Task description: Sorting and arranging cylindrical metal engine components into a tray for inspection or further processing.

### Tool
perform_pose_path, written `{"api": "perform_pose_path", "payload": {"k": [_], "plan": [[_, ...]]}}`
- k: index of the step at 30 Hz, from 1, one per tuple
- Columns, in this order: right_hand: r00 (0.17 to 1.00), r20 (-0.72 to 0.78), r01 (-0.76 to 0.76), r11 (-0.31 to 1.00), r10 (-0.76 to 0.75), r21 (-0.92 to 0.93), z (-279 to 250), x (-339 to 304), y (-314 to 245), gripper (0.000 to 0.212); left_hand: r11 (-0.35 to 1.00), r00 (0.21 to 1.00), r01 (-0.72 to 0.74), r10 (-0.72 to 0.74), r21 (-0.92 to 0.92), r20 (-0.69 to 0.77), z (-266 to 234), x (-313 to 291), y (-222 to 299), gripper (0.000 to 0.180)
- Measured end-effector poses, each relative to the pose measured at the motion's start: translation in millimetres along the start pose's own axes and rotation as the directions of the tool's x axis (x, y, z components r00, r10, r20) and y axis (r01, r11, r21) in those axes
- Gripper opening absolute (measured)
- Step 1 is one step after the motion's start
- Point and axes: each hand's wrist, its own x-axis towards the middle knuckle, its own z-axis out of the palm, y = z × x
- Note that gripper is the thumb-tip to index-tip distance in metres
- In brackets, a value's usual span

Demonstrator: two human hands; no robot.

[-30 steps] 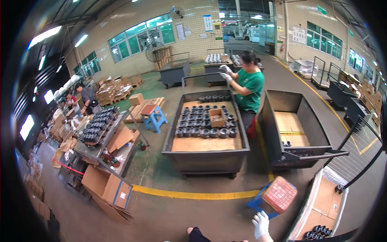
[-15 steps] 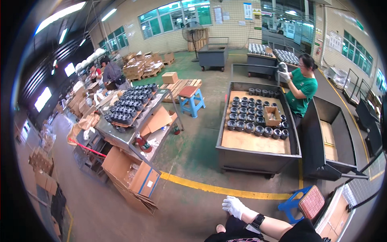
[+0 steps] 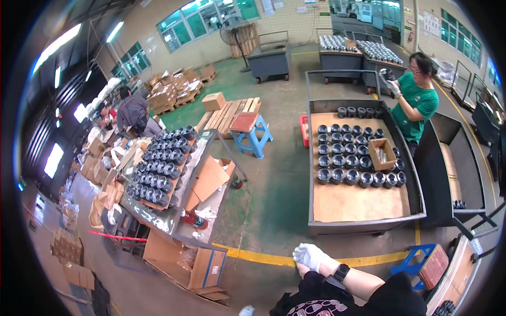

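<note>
My right hand (image 3: pixel 310 257), in a white glove, is in front of my body above the floor. Its fingers look curled in, with nothing visible in them. A dark watch (image 3: pixel 341 272) is on that wrist. A small pale shape at the bottom edge may be part of my left glove; its fingers do not show. Ahead of my right hand stands a grey metal bin (image 3: pixel 363 227) with a wooden base. Rows of black round cup-like parts (image 3: pixel 351 176) stand in it, next to a small open cardboard box (image 3: pixel 382 154).
A co-worker (image 3: pixel 415 105) in green, beyond the bin, holds a dark part in gloved hands. On the left, a metal table (image 3: pixel 149 217) bears more black parts, with an open carton (image 3: pixel 203 266) below. A blue stool (image 3: pixel 421 263) stands at right, another (image 3: pixel 252 134) farther back.
The view has shifted: the bin now sits farther right and looks closer. My right hand remains in front of me, and the pale shape has appeared at the bottom edge.
</note>
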Motion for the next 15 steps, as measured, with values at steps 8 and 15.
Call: {"api": "perform_pose_path", "payload": {"k": [8,15], "plan": [[1.000,-0.009,0.016,0.988,-0.015,0.150,95,81,-76,0.014,0.971,0.919,-0.237,0.230,0.016,-0.321,-111,138,48,0.030],[0.982,-0.149,0.152,0.945,-0.112,0.290,162,183,-139,0.016,0.916,0.960,-0.278,0.270,0.288,0.070,-208,288,72,0.022]]}}
